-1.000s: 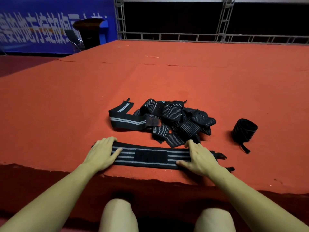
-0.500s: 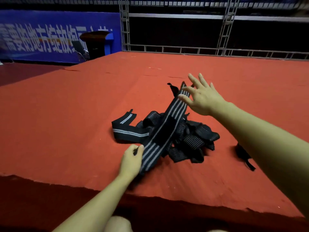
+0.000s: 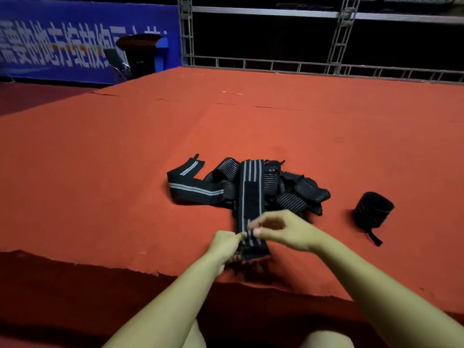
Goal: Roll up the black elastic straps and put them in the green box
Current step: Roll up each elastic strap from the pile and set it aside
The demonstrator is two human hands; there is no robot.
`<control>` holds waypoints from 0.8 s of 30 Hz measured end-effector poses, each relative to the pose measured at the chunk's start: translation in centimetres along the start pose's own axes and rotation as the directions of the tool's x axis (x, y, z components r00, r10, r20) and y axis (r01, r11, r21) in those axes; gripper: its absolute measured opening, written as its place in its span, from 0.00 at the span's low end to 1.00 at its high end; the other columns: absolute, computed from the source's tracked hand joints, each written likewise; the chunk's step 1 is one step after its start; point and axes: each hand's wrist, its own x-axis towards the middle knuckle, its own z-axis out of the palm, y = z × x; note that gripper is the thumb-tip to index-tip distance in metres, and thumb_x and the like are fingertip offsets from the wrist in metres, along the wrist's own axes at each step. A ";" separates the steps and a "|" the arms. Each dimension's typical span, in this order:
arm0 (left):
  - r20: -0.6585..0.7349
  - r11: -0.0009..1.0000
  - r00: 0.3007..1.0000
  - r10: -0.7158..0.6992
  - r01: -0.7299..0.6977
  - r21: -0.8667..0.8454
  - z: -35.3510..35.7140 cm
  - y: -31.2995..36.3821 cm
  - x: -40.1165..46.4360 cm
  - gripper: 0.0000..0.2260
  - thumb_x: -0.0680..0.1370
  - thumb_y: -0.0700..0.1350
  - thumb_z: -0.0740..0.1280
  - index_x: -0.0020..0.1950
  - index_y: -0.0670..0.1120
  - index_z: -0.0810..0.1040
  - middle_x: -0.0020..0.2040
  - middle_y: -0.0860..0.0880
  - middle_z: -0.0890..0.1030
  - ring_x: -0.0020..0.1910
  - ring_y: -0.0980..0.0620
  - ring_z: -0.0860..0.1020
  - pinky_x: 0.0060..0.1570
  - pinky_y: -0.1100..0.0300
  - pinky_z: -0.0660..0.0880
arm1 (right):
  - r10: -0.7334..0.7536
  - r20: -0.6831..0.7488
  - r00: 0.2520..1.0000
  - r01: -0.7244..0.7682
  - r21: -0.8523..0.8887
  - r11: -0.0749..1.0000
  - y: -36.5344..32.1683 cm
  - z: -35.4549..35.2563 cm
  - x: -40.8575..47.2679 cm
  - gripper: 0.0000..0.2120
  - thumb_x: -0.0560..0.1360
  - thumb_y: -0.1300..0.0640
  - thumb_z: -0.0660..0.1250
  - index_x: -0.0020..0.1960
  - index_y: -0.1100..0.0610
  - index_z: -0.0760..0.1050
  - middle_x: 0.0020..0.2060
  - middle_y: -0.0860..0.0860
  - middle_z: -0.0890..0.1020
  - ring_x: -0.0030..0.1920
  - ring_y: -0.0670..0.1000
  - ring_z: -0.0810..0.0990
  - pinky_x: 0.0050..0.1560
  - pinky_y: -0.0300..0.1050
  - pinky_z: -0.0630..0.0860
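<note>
Half a second ago the right hand (image 3: 288, 231) was flung out past the heap, stretching the strap slantwise; now it is back at the near end. The long black elastic strap with grey stripes (image 3: 251, 197) runs straight away from the fingers, its far end draped over the loose pile of black straps (image 3: 288, 189). The left hand (image 3: 226, 244) pinches the near end; the right, blurred, hovers just above it, thumb and forefinger slightly apart. A finished black roll (image 3: 372, 209) sits far right. No green box shows.

White Chinese characters are running across a blue banner (image 3: 62, 43) hanging behind the podium (image 3: 140, 54); they are too blurred and cut off to be read.
</note>
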 end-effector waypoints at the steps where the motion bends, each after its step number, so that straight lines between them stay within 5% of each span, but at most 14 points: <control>1: 0.007 1.000 1.000 -0.011 0.011 -0.013 0.0 0.1 -0.2 0.10 0.77 0.46 0.73 0.44 0.39 0.83 0.38 0.41 0.80 0.38 0.44 0.80 0.34 0.54 0.78 | -0.029 0.063 0.998 0.028 0.020 0.999 0.3 0.5 -1.0 0.11 0.76 0.51 0.76 0.56 0.52 0.85 0.55 0.42 0.86 0.59 0.45 0.83 0.67 0.49 0.76; 4: 0.011 0.996 0.998 -0.059 0.060 -0.062 0.4 0.0 -0.4 0.12 0.79 0.40 0.71 0.55 0.32 0.83 0.42 0.39 0.82 0.38 0.43 0.81 0.29 0.58 0.76 | -0.101 0.119 0.988 0.097 0.037 0.995 2.0 2.3 -3.2 0.15 0.72 0.55 0.80 0.57 0.52 0.84 0.62 0.36 0.81 0.66 0.40 0.78 0.69 0.36 0.68; 10: 0.048 0.996 0.996 -0.074 0.076 -0.035 1.4 0.6 -1.4 0.08 0.81 0.40 0.68 0.51 0.35 0.81 0.36 0.44 0.82 0.29 0.51 0.80 0.29 0.61 0.77 | -0.096 -0.268 0.959 0.124 0.089 0.988 6.0 4.8 -2.6 0.06 0.76 0.55 0.76 0.53 0.52 0.86 0.52 0.45 0.87 0.55 0.45 0.84 0.60 0.43 0.77; 12: 0.036 0.977 0.999 -0.012 0.004 0.211 1.2 1.0 -1.9 0.12 0.83 0.48 0.66 0.47 0.41 0.75 0.34 0.44 0.82 0.26 0.49 0.80 0.28 0.59 0.77 | -0.019 -0.334 0.942 0.077 0.162 0.984 6.3 5.0 -2.3 0.06 0.78 0.57 0.73 0.54 0.53 0.86 0.48 0.47 0.88 0.49 0.44 0.85 0.54 0.42 0.79; 14: -0.061 0.781 0.984 0.165 -0.093 0.618 0.7 1.4 -2.1 0.16 0.84 0.58 0.61 0.48 0.46 0.75 0.37 0.46 0.85 0.34 0.46 0.83 0.36 0.57 0.78 | 0.043 -0.350 0.936 0.040 0.225 0.974 6.7 5.2 -1.8 0.05 0.80 0.58 0.71 0.52 0.54 0.86 0.45 0.47 0.88 0.45 0.41 0.84 0.50 0.39 0.78; 16: -0.101 0.545 0.909 0.405 -0.152 0.825 0.0 1.2 -2.0 0.16 0.83 0.62 0.57 0.55 0.51 0.75 0.45 0.47 0.84 0.47 0.42 0.81 0.47 0.52 0.75 | 0.089 -0.338 0.937 0.008 0.273 0.962 7.1 5.4 -1.3 0.06 0.81 0.58 0.69 0.51 0.53 0.85 0.41 0.45 0.87 0.43 0.40 0.81 0.47 0.37 0.76; 19: 0.150 0.450 0.734 0.662 -0.549 0.704 -1.4 -0.1 -1.3 0.13 0.83 0.56 0.58 0.66 0.54 0.69 0.51 0.53 0.80 0.50 0.49 0.79 0.54 0.50 0.75 | 0.103 -0.336 0.936 -0.010 0.266 0.964 7.6 5.4 -0.4 0.06 0.81 0.57 0.69 0.50 0.54 0.85 0.39 0.44 0.85 0.40 0.40 0.79 0.44 0.39 0.75; 21: 0.341 0.320 0.586 0.735 -0.743 0.588 -1.9 -1.3 -0.8 0.18 0.82 0.54 0.62 0.71 0.53 0.67 0.63 0.55 0.73 0.56 0.55 0.76 0.60 0.54 0.75 | 0.107 -0.346 0.932 0.017 0.338 0.941 7.9 5.8 -0.1 0.06 0.80 0.60 0.70 0.56 0.55 0.82 0.46 0.49 0.88 0.44 0.43 0.83 0.47 0.38 0.77; 24: 0.467 0.129 0.426 0.775 -0.830 0.543 -1.7 -2.0 -0.4 0.22 0.79 0.55 0.68 0.71 0.49 0.70 0.66 0.53 0.70 0.61 0.53 0.75 0.62 0.58 0.75 | 0.102 -0.398 0.912 0.077 0.411 0.909 8.5 6.6 0.0 0.09 0.80 0.61 0.70 0.59 0.56 0.76 0.50 0.54 0.86 0.49 0.49 0.85 0.49 0.40 0.78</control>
